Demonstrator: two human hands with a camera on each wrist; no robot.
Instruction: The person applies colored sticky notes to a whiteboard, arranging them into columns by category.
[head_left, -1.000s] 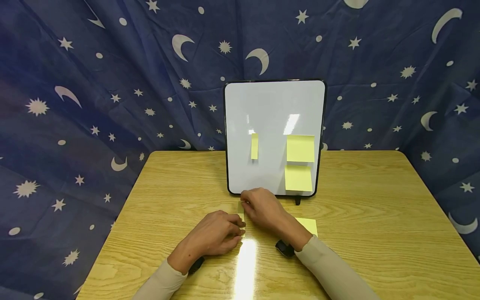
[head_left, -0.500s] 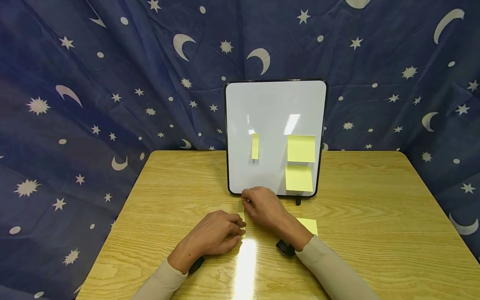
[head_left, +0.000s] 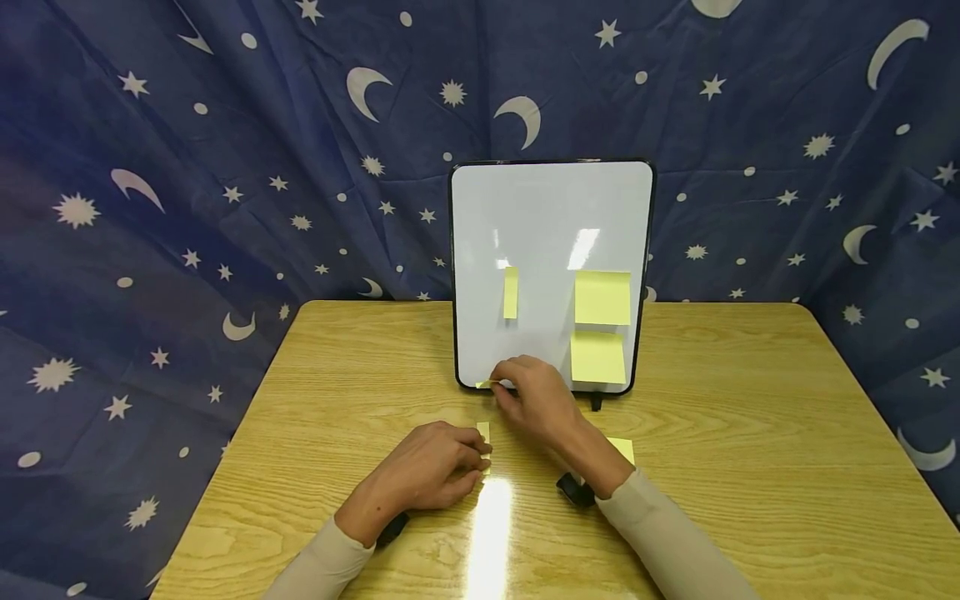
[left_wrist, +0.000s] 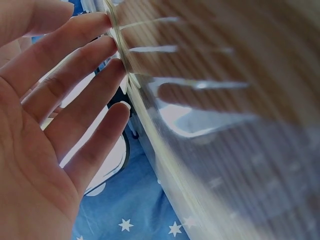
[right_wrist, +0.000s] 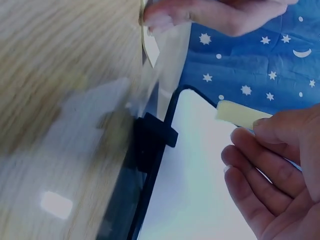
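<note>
My right hand [head_left: 536, 396] pinches a narrow yellow sticky-note strip [right_wrist: 237, 114] between thumb and forefinger, just in front of the whiteboard's lower edge. In the right wrist view the strip sticks out past the fingertips, its other fingers loosely bent. Another yellow strip [head_left: 483, 432] lies on the table under the fingertips of my left hand [head_left: 431, 467], which rest on it. The left wrist view shows those fingers [left_wrist: 85, 107] nearly straight, tips at the tabletop. Part of the lower strip is hidden by the fingers.
The whiteboard [head_left: 547, 217] stands upright at the back, with two square yellow sticky notes [head_left: 602, 297] at right and a thin strip [head_left: 511, 293] at left. A yellow note [head_left: 622, 450] lies on the table [head_left: 750, 467], partly behind my right forearm. A star-patterned curtain [head_left: 225, 167] hangs behind.
My right hand has lifted a strip away from the table and moved slightly up toward the whiteboard's bottom edge. The left hand has stayed in place.
</note>
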